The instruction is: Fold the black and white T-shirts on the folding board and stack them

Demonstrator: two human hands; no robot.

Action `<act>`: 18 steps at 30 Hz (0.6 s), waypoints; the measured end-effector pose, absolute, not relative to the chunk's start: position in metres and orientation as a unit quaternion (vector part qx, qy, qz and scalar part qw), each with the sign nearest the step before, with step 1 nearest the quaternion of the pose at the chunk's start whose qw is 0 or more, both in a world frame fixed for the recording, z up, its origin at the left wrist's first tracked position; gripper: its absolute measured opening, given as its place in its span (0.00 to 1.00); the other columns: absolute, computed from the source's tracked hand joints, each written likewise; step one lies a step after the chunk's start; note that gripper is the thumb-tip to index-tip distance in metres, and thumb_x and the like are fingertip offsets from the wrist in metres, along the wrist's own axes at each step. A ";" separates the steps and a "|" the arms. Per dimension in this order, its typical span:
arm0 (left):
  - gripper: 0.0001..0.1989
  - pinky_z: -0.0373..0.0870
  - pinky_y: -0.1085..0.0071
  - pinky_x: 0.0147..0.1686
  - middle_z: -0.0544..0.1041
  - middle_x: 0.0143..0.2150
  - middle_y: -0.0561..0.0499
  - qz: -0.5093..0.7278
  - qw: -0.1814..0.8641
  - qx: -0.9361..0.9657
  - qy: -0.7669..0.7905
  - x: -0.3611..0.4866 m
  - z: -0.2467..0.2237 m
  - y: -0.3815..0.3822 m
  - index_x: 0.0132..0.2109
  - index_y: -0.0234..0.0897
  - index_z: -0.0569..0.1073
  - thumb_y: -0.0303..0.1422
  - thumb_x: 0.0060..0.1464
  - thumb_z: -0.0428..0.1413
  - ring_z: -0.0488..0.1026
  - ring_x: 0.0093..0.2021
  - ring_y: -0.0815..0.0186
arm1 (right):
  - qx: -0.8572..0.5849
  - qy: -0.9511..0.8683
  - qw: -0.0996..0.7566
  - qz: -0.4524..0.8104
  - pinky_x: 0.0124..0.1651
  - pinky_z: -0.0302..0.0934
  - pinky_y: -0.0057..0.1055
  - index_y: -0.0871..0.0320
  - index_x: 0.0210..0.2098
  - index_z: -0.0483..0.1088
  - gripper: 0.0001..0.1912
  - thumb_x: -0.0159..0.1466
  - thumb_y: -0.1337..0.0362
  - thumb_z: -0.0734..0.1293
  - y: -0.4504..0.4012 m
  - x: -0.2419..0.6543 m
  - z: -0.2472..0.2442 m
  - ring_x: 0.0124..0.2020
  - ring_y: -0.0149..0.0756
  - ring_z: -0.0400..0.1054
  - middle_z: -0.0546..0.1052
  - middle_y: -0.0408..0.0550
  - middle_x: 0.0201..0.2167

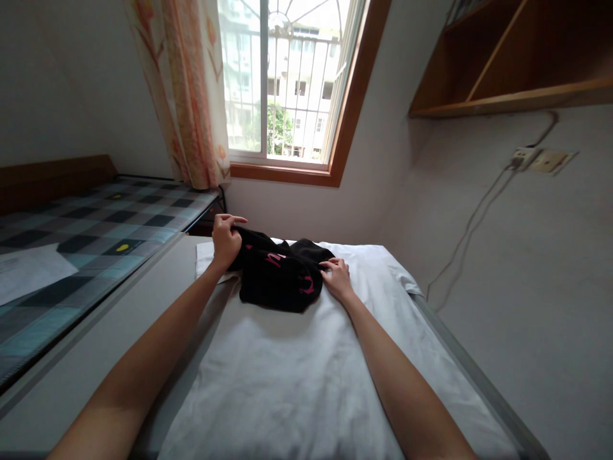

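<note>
A bunched black cloth garment (282, 275) with pink lettering lies on the white sheet (278, 364); its exact kind is hidden by the folds. My left hand (227, 241) pinches the garment's left end and holds it slightly raised, the index finger pointing out to the right. At the other side, my right hand (338, 277) has its fingers closed on the right edge of the cloth, low against the sheet.
The white sheet covers a table or bed with a grey surface (119, 326) along its left. Further left is a checkered mattress (143, 211) with a paper (33, 271) on it. A curtain (191, 96), barred window (297, 96), wall shelf (517, 96) and plugged-in socket (524, 156) surround it.
</note>
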State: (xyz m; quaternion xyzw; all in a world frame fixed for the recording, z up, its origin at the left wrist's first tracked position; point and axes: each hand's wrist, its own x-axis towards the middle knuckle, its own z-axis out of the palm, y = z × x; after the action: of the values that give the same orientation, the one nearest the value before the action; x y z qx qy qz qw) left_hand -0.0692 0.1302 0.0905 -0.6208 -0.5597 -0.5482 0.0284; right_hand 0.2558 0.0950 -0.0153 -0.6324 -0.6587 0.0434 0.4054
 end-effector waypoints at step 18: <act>0.13 0.65 0.68 0.35 0.75 0.36 0.46 -0.338 0.068 -0.739 -0.579 -0.051 0.098 0.109 0.36 0.40 0.75 0.39 0.61 0.49 0.75 0.36 0.58 | -0.626 -0.591 0.507 -0.039 0.55 0.50 0.47 0.53 0.44 0.70 0.15 0.58 0.62 0.61 0.072 0.237 0.029 0.48 0.48 0.61 0.72 0.50 0.44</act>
State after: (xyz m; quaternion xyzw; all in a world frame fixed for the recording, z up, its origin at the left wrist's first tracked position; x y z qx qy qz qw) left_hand -0.0509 0.1086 0.0985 -0.7390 -0.5788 -0.3380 0.0680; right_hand 0.2366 0.0719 0.0288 -0.6260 -0.5908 -0.0394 0.5074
